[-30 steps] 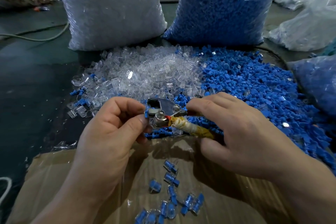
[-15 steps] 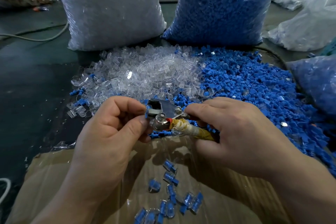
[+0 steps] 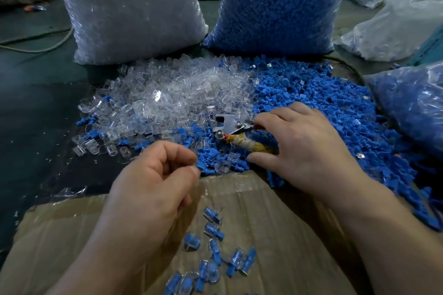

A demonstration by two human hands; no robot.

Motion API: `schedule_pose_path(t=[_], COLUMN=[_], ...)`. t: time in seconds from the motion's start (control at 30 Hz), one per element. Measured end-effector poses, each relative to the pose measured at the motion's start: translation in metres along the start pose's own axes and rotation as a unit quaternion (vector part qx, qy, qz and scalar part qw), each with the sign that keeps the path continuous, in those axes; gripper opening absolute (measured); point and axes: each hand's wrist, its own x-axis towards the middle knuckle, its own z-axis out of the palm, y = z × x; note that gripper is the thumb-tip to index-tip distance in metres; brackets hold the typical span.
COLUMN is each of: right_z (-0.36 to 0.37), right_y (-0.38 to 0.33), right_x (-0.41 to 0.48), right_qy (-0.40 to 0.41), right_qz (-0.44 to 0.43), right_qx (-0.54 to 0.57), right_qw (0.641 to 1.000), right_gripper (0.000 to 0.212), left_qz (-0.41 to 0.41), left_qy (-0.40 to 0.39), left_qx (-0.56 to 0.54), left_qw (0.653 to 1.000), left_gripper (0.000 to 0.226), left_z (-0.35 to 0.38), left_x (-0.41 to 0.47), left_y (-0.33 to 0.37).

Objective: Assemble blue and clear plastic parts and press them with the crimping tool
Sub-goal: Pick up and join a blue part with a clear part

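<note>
My right hand (image 3: 302, 148) grips the crimping tool (image 3: 230, 127) by its tape-wrapped handles; the metal jaws lie on the loose parts, pointing left. My left hand (image 3: 153, 175) is below and left of the jaws, its thumb and forefinger pinching a small blue part (image 3: 201, 164). A heap of clear plastic parts (image 3: 172, 93) lies beyond the hands, with a heap of blue parts (image 3: 335, 112) to its right. Several assembled blue-and-clear pieces (image 3: 213, 254) lie on the cardboard (image 3: 275, 235) in front of me.
A big bag of clear parts (image 3: 129, 7) and a big bag of blue parts (image 3: 278, 2) stand behind the heaps. Another bag of blue parts (image 3: 412, 108) sits at the right, more plastic bags (image 3: 402, 17) behind it. A cable (image 3: 36, 49) crosses the dark table at far left.
My left hand has come away from the tool's jaws, down and toward me, with a blue part pinched. My right hand has carried the tool away from me and set it on the heap.
</note>
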Motion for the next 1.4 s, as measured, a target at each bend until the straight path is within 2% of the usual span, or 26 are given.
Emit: schedule_pose_path(t=[0.1, 0.2, 0.3, 0.5, 0.6, 0.7, 0.8, 0.87, 0.9, 0.93, 0.97, 1.0, 1.03, 1.07, 1.13, 1.17, 1.27, 1.33, 1.4], right_z=[-0.005, -0.011, -0.007, -0.005, -0.006, -0.009, -0.009, -0.01, -0.013, -0.015, -0.018, -0.021, -0.023, -0.021, -0.016, -0.013, -0.001, 0.008, 0.011], right_y=[-0.005, -0.031, -0.05, -0.052, -0.053, -0.057, -0.061, -0.064, -0.064, -0.065, -0.063, -0.061, -0.059, -0.056, -0.051, -0.049, -0.051, -0.055, -0.059], right_x=[-0.006, -0.02, -0.026, -0.028, -0.03, -0.03, -0.032, -0.035, -0.036, -0.037, -0.036, -0.036, -0.035, -0.034, -0.032, -0.032, -0.033, -0.03, -0.026], right_qy=[0.054, 0.124, 0.114, 0.137, 0.136, 0.119, 0.08, 0.038, -0.007, -0.061, -0.114, -0.153, -0.17, -0.162, -0.098, -0.066, -0.009, 0.016, 0.026], right_qz=[-0.016, -0.086, -0.17, -0.166, -0.167, -0.181, -0.176, -0.125, -0.08, -0.041, 0.012, 0.039, 0.04, 0.031, 0.0, -0.006, -0.002, -0.014, -0.011], right_qx=[0.031, 0.09, 0.085, 0.099, 0.112, 0.11, 0.121, 0.2, 0.295, 0.432, 0.554, 0.611, 0.602, 0.54, 0.317, 0.215, 0.099, 0.074, 0.065], right_qw=[0.998, 0.985, 0.975, 0.971, 0.97, 0.97, 0.974, 0.971, 0.952, 0.899, 0.825, 0.776, 0.779, 0.825, 0.943, 0.974, 0.995, 0.997, 0.997], right_gripper=[0.065, 0.048, 0.033, 0.027, 0.03, 0.03, 0.026, 0.029, 0.03, 0.029, 0.026, 0.025, 0.026, 0.03, 0.038, 0.038, 0.034, 0.034, 0.039], left_qz=[0.01, 0.026, 0.065, 0.143, 0.097, 0.061, 0.047, 0.042, 0.055, 0.073, 0.092, 0.108, 0.124, 0.139, 0.167, 0.177, 0.204, 0.218, 0.221], left_qy=[0.017, 0.03, 0.041, 0.031, 0.027, -0.027, -0.063, -0.09, -0.11, -0.132, -0.153, -0.167, -0.168, -0.152, -0.121, -0.115, -0.138, -0.16, -0.17], left_qx=[0.013, 0.029, 0.055, 0.075, 0.024, 0.056, 0.03, -0.027, -0.039, -0.049, -0.059, -0.056, -0.031, 0.015, 0.149, 0.209, 0.313, 0.35, 0.358], left_qw=[1.0, 0.999, 0.996, 0.986, 0.995, 0.996, 0.996, 0.995, 0.992, 0.987, 0.982, 0.978, 0.978, 0.978, 0.967, 0.955, 0.918, 0.897, 0.891], left_gripper=[0.025, 0.023, 0.02, 0.003, 0.025, 0.049, 0.049, 0.047, 0.047, 0.048, 0.048, 0.046, 0.042, 0.037, 0.028, 0.025, 0.013, 0.017, 0.019], left_z=[0.001, 0.005, 0.009, 0.008, 0.003, 0.0, -0.004, -0.007, -0.009, -0.011, -0.013, -0.015, -0.018, -0.022, -0.028, -0.029, -0.023, -0.018, -0.017], left_x=[-0.002, -0.005, -0.01, -0.02, -0.018, -0.014, -0.01, -0.009, -0.009, -0.009, -0.01, -0.01, -0.01, -0.009, -0.005, -0.004, -0.004, -0.005, -0.006], left_y=[0.001, 0.001, 0.003, 0.013, 0.014, 0.015, 0.014, 0.012, 0.011, 0.01, 0.01, 0.011, 0.012, 0.011, 0.01, 0.01, 0.011, 0.011, 0.012])
